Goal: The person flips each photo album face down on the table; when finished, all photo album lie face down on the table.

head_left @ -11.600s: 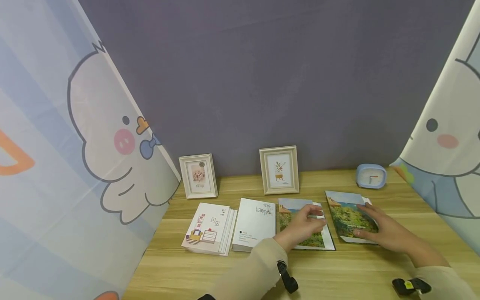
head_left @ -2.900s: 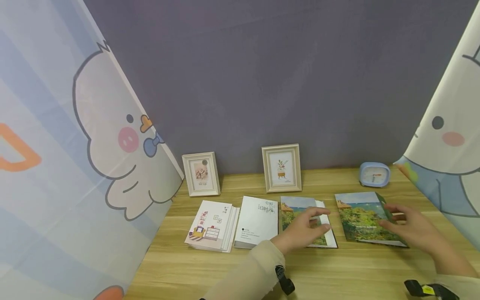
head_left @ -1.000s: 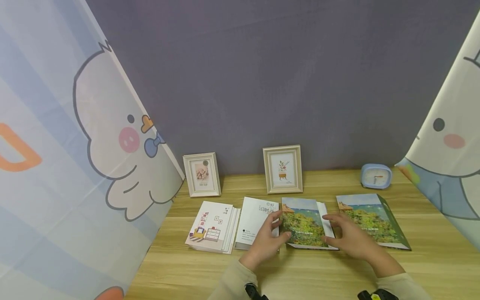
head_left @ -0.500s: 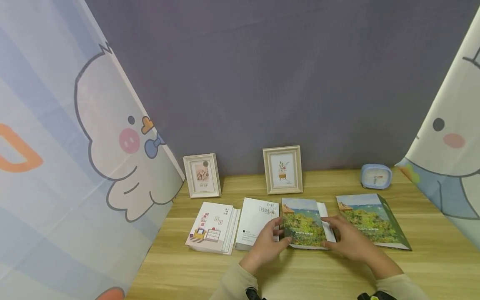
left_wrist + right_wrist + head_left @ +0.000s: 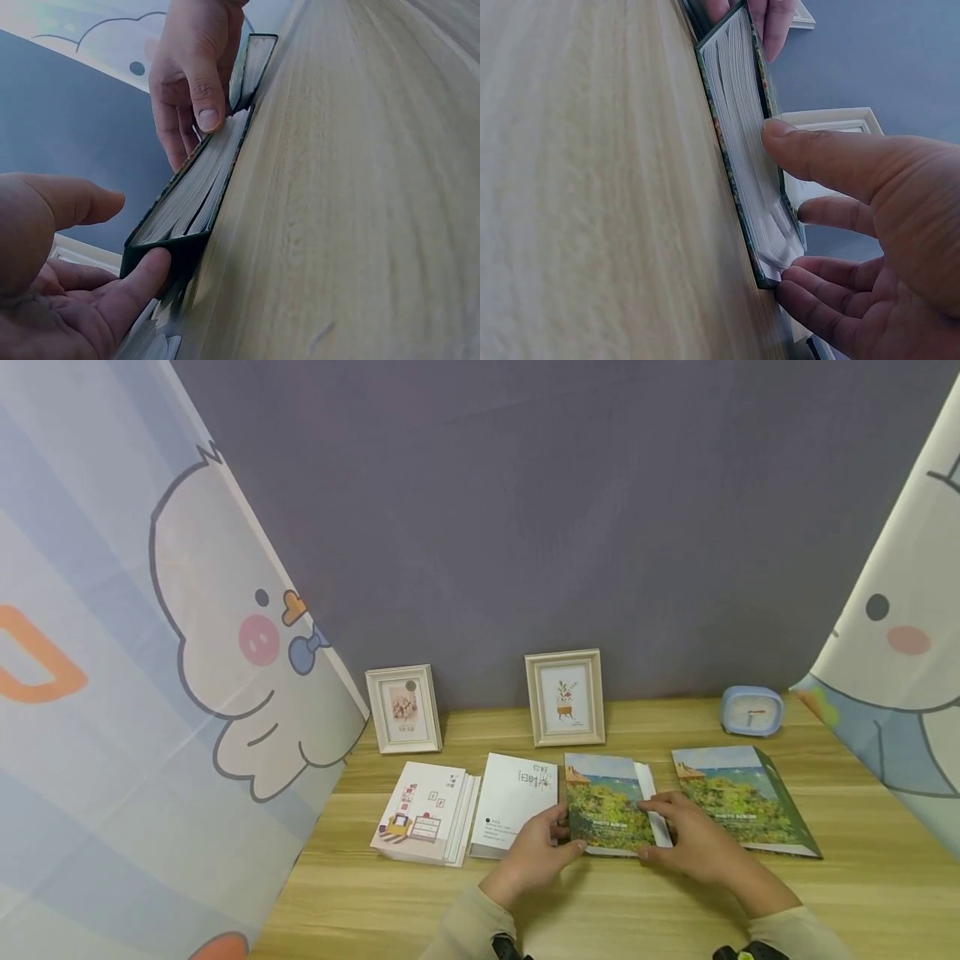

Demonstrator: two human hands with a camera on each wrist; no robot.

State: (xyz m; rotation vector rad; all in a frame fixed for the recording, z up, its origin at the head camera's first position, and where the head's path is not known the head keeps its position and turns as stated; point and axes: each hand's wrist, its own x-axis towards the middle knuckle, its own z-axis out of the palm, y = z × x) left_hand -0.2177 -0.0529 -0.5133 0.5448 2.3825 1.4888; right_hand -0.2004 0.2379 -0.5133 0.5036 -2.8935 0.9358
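Observation:
Flat on the wooden table lies a photo album (image 5: 607,802) with a landscape cover, between my two hands. My left hand (image 5: 531,857) is at its left side; in the left wrist view a finger (image 5: 146,281) touches the dark spine, with the thumb held apart. At the page side is my right hand (image 5: 693,839). The right wrist view has its thumb (image 5: 802,146) on the cover's edge and its fingertips against the page ends. A second photo album (image 5: 738,797) of the same design lies to the right, and a white book (image 5: 517,797) adjoins on the left.
Farther left lies a white book (image 5: 420,810) with a furniture drawing, over other pale books. Behind stand two picture frames (image 5: 403,708) and a blue clock (image 5: 752,711). A grey backdrop (image 5: 525,527) rises at the table's back edge; printed curtains flank both sides.
The right-hand album has shifted rightward from its earlier place. Both hands have since come to the middle album, the left moving to its spine. In the last half second they moved only slightly.

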